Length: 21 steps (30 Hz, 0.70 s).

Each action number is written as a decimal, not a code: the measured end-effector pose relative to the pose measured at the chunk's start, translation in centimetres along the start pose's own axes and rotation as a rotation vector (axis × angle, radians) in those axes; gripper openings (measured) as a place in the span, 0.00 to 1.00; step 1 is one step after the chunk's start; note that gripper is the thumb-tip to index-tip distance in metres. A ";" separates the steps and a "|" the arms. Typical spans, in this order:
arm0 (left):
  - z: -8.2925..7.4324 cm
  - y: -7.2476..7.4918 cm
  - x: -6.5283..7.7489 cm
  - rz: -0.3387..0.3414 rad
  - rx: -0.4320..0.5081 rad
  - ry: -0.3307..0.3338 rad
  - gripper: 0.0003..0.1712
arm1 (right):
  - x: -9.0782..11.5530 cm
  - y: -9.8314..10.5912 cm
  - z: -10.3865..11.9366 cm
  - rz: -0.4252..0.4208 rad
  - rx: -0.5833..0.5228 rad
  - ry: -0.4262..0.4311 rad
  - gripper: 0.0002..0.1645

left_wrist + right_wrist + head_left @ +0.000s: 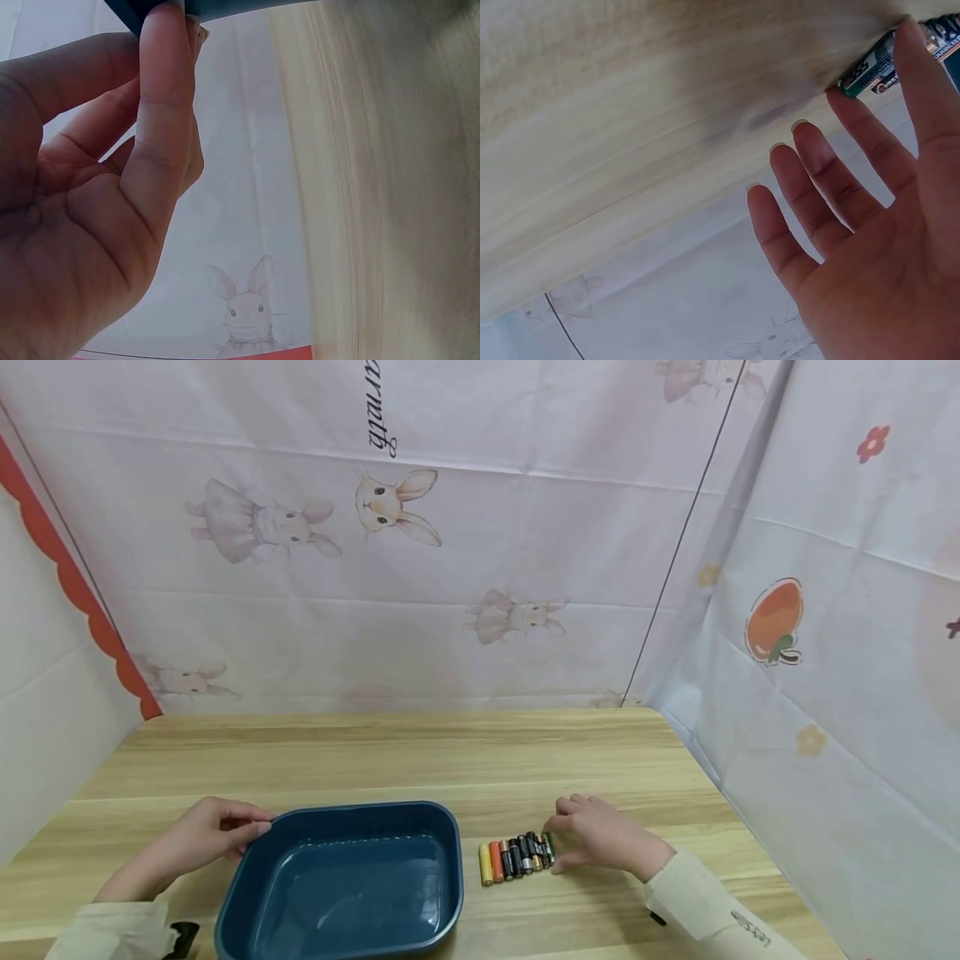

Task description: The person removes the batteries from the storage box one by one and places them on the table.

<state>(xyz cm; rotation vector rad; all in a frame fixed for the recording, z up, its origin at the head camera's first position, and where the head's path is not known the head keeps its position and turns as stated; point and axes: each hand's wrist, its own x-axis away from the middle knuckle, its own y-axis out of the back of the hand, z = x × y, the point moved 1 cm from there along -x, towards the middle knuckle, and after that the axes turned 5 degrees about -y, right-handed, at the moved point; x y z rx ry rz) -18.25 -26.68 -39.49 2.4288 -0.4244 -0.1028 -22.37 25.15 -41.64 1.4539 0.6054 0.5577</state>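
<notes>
A dark blue plastic basin [352, 893] stands on the table, its open top facing up. My left hand [206, 847] pinches its rim at the far left corner; in the left wrist view the thumb and fingers meet on the rim. To the basin's right lies a side-by-side row of several batteries [516, 857], yellow and orange at the left, mostly black further right. At the row's right end my right hand [603, 837] holds a green battery [862, 73] by its two ends between thumb and index finger. The other fingers [810, 199] are spread off the table.
The wooden table [420, 743] reaches back to a wall covered by a pale printed sheet [420, 643]. A similar sheet [825, 710] hangs along the right side. Red scalloped trim [97, 618] runs down the left corner.
</notes>
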 end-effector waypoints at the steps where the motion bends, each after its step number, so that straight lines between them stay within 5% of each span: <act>1: 0.0 0.0 0.0 0.000 0.002 0.001 0.16 | 0.0 0.0 0.0 -0.001 -0.002 -0.001 0.32; 21: 0.3 0.2 0.5 0.003 0.036 0.017 0.25 | 0.7 -0.2 -0.1 -0.032 -0.007 -0.023 0.37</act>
